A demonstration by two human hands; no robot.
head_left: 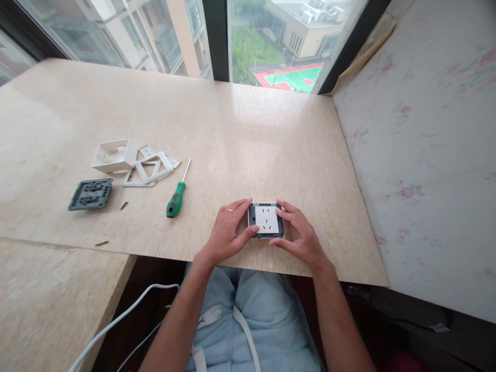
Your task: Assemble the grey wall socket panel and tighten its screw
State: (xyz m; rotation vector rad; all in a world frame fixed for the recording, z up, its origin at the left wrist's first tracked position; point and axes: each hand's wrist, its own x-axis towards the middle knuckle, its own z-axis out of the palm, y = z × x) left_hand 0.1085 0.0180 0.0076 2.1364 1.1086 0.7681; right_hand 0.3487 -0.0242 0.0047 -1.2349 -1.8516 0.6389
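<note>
A wall socket (267,219) with a white slotted face and a dark grey frame lies face up near the front edge of the stone sill. My left hand (229,230) grips its left side, with the thumb on the lower left of the white face and a finger at the top left corner. On the other side, my right hand (300,233) curls round the right edge, its fingers at the top right and its thumb near the bottom edge. What lies under the socket is mostly hidden.
Left of my hands lies a green-handled screwdriver (176,200). Beyond it are white cover frames (150,179), an open white box (112,164), a dark grey socket frame (90,195) and two screws (124,205). A window stands behind, and a papered wall (418,155) bounds the right.
</note>
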